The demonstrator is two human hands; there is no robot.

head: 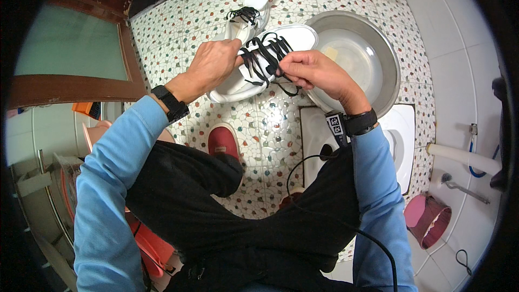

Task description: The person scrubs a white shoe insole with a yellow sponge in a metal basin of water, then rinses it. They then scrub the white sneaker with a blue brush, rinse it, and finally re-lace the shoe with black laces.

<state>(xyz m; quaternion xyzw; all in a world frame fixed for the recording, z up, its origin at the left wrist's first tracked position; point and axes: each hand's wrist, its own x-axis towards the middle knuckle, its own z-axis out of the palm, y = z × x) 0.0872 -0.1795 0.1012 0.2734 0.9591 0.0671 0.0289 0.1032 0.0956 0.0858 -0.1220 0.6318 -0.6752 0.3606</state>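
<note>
Before me a white sneaker (303, 35) is held above the tiled floor, its toe pointing to the far right and overlapping the basin's rim in view. My left hand (214, 63) grips the side of its opening; the fingertips are hidden. Loose black shoelaces (259, 57) criss-cross the sneaker's front and hang over its side. Between the fingertips of my right hand (320, 72) a part of the lace is pinched. A second white sneaker (263, 18), also with black laces, sits just beyond on the floor.
A metal basin (392, 50) holds water and a pale yellow piece (331, 53). Nearer lies a white squat toilet (318, 125). A pink waste bin (440, 219) and a white pipe (458, 156) are at the right wall. A brown-framed door (134, 69) stands left.
</note>
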